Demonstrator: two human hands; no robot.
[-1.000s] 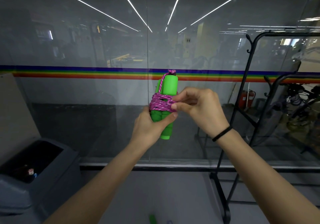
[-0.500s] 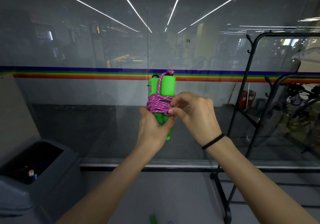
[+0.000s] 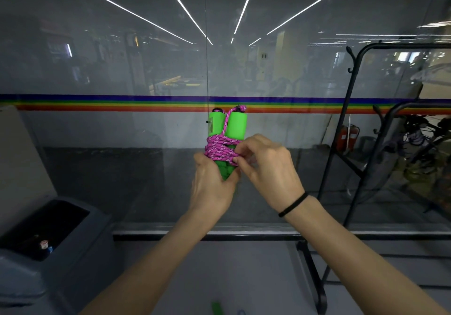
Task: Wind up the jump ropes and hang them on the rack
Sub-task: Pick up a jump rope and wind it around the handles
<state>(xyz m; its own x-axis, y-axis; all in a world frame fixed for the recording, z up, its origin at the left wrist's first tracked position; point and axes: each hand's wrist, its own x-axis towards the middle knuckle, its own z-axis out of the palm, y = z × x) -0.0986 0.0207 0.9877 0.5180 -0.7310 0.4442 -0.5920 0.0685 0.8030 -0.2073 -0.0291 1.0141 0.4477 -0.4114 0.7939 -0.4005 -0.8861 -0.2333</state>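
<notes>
The right hand (image 3: 268, 168) is dropping lower on the pink cord (image 3: 219, 147) now, fingertips pinching a strand at the bottom edge of the wraps, where a second ago they were working the side. I'd say the loose end is being tucked, so the winding is nearly finishing. The left hand (image 3: 212, 187) is curling round the base of the green handles (image 3: 236, 125), holding them upright, left of the rack (image 3: 341, 131) and well clear of it, so hanging is still waiting.

Counting:
- two handles
- one cord
- one rack
- a second curved frame (image 3: 402, 109) to its right
- one green piece (image 3: 216, 308) on the floor left of the rack's foot, cut off at the edge
</notes>
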